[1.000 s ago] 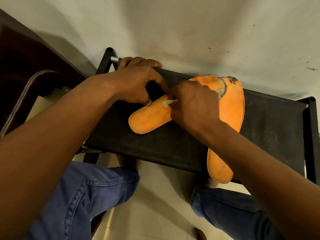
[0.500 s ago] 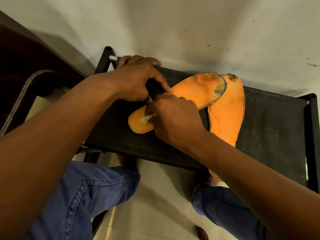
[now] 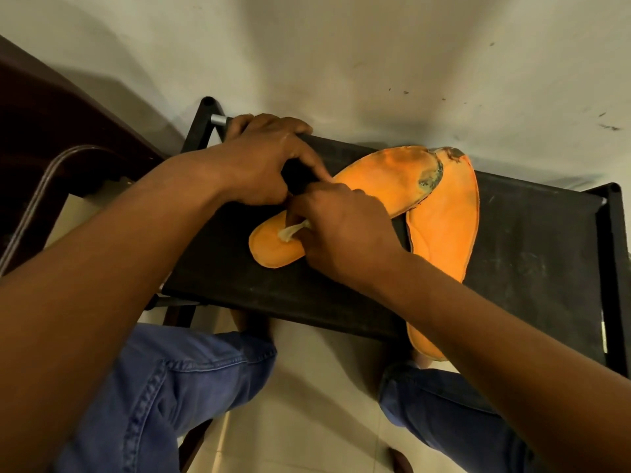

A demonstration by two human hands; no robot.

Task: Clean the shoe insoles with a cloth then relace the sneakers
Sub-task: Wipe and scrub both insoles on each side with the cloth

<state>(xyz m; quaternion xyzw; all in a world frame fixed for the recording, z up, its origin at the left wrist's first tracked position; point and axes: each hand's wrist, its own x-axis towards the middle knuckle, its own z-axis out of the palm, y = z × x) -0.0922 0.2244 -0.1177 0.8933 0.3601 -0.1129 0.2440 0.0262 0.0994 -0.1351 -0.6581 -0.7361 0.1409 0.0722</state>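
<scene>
Right hand (image 3: 345,233) grips cloth (image 3: 292,231) near insole (image 3: 273,249) heel edge.

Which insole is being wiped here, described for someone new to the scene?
On the black stool two orange insoles cross at their dirty tips. It is the upper insole, lying across the other insole, with the right hand rubbing a pale cloth near its rounded end.

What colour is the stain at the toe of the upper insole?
Dark grey-black, on the orange upper insole; the head view shows it.
</scene>
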